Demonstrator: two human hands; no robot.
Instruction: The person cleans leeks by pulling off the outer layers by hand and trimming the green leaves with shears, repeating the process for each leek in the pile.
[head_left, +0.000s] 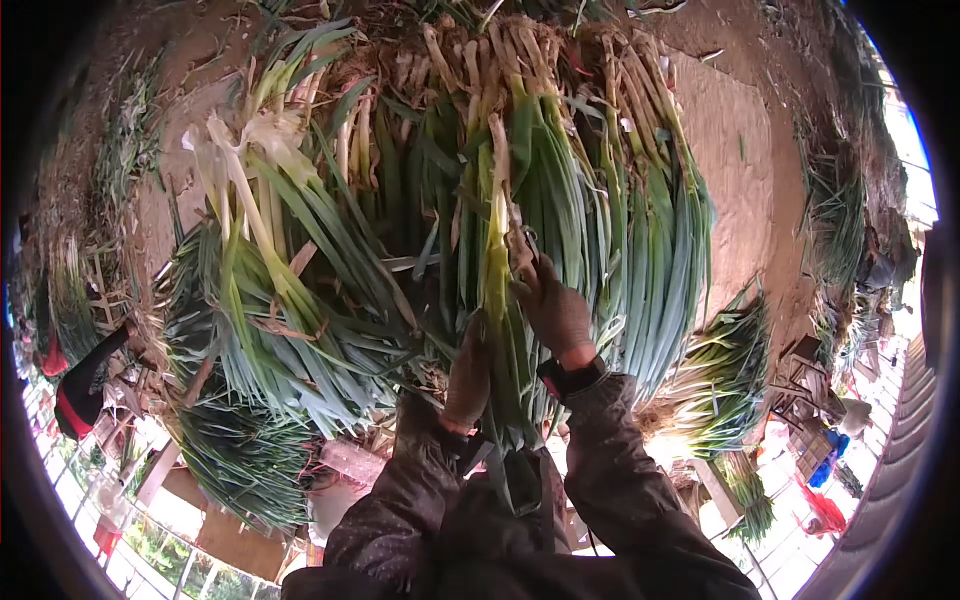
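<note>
A single leek lies lengthwise in front of me, its pale root end pointing away and its long green leaves hanging toward my lap. My left hand, in a brownish glove, is closed around its leafy part. My right hand, gloved too, is closed beside the stem on a brownish strip of dry outer leaf. A small dark, shiny bit shows by its fingertips; I cannot make out what it is. Under and behind the hands, many leeks lie side by side, roots away from me.
At the left is a looser heap of leeks with pale stems. More bundles lie at the lower left and lower right. Brown board shows at the right. A blue bag and red netting are at the far right.
</note>
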